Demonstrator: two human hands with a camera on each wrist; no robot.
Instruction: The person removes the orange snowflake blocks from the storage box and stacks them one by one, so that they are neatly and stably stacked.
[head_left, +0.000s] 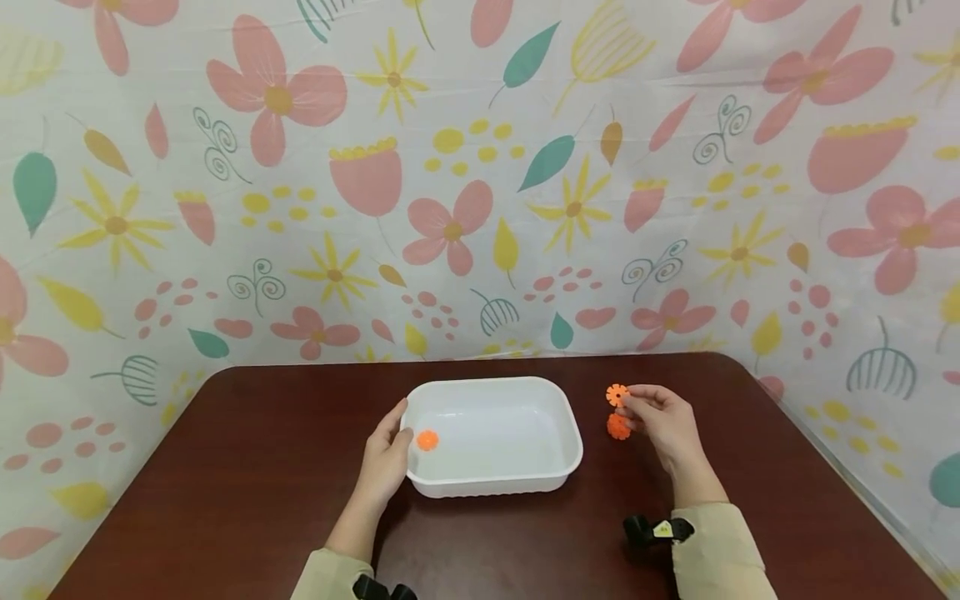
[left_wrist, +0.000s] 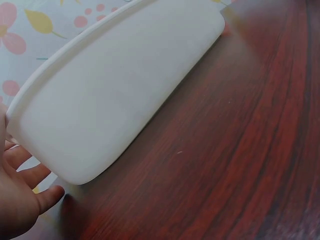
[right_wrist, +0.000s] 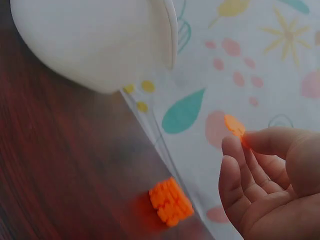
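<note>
A white rectangular plastic tub [head_left: 491,485] stands on the table with one orange disc [head_left: 427,440] lying flat inside, near its left end. My left hand [head_left: 386,460] grips the tub's left rim, thumb over the edge and fingers along the outside; the left wrist view shows fingers [left_wrist: 35,175] against the tub's end wall. Right of the tub, my right hand [head_left: 666,427] pinches a thin orange notched disc [head_left: 617,395] between thumb and fingertips, raised above the table. Below that hand, a short stack of orange notched discs [right_wrist: 171,202] sits on the tabletop.
The dark red-brown wooden table [head_left: 285,467] has rounded far corners. Behind it hangs a white cloth [head_left: 465,317] printed with flowers and leaves. Black camera mounts [head_left: 658,530] are strapped at both wrists, over beige sleeves [head_left: 720,550].
</note>
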